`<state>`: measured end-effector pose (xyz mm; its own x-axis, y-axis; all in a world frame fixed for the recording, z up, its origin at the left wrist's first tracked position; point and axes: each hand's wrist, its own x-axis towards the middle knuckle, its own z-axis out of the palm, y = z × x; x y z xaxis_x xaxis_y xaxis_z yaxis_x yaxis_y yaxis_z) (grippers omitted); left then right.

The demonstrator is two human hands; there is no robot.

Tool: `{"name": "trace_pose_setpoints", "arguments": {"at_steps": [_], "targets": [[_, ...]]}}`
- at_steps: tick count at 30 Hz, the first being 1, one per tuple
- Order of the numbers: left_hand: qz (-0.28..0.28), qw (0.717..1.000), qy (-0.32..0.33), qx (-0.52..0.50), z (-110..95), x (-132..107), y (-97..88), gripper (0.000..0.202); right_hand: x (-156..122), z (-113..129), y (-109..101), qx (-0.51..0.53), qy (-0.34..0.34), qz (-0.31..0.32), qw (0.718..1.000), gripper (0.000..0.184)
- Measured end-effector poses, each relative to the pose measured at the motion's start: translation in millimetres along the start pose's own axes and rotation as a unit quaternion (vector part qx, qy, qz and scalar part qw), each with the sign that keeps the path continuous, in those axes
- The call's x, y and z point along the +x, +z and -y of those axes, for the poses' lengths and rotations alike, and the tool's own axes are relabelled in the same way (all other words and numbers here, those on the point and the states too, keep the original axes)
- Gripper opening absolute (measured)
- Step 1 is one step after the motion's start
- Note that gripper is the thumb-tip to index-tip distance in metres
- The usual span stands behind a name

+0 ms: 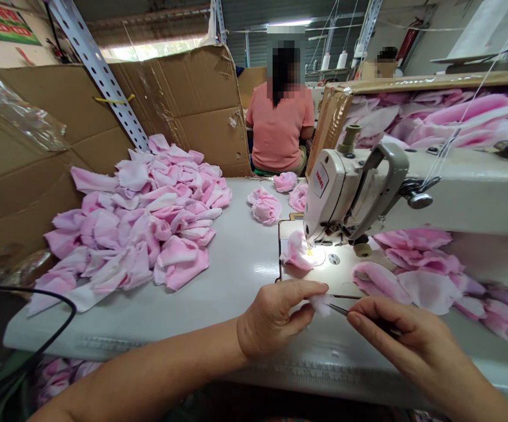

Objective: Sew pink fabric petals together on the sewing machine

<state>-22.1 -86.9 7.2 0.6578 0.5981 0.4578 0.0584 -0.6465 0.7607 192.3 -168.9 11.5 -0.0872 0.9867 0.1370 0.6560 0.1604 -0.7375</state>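
Fingers of the left hand (275, 319) clamped on a small white fluffy fibre tuft (319, 305), and the right hand (403, 334) has its fingers closed around slim steel tweezers (339, 309), tips at that tuft; a slip here could tear it or jab a fingertip! Just beyond, a pink fabric petal (296, 252) sits by the needle of the cream industrial sewing machine (345, 199), with loose pink petals (130, 217) heaped across the white counter (236, 264).

The bare left arm (148, 375) and bare right arm (469, 381) reach in from the bottom. The left hand (273, 319) and right hand (394, 328) are close but not touching, and both pinch with bent fingers.
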Motion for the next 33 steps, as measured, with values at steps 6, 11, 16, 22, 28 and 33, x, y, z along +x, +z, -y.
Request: {"name": "trace_pose_setpoints", "arguments": {"at_steps": [6,11,16,22,28,33], "targets": [[-0.002,0.999,0.033,0.013,-11.5,5.1,-9.0,0.029,-1.1,-1.7,0.4,-0.023,-0.069,-0.044,0.996,0.013],[0.008,0.999,-0.006,0.035,-7.5,7.8,-8.5,0.020,-1.3,-1.4,1.5,-0.059,-0.101,-0.067,0.991,0.009],[0.021,0.998,-0.021,0.046,-5.2,8.8,-7.0,0.019,-4.4,-0.8,1.9,-0.102,-0.137,-0.086,0.982,0.007],[0.015,0.998,-0.035,0.048,-4.7,8.1,-5.7,0.016,-6.2,-1.1,3.0,-0.149,-0.171,-0.087,0.970,0.008],[0.016,0.998,0.002,0.054,-1.9,6.3,-6.6,0.017,-0.1,-0.7,4.5,-0.150,-0.187,-0.092,0.967,0.007],[0.006,0.999,-0.035,0.020,-1.0,8.3,-8.1,0.016,5.8,2.2,1.0,-0.153,-0.201,-0.089,0.964,0.008]]}}
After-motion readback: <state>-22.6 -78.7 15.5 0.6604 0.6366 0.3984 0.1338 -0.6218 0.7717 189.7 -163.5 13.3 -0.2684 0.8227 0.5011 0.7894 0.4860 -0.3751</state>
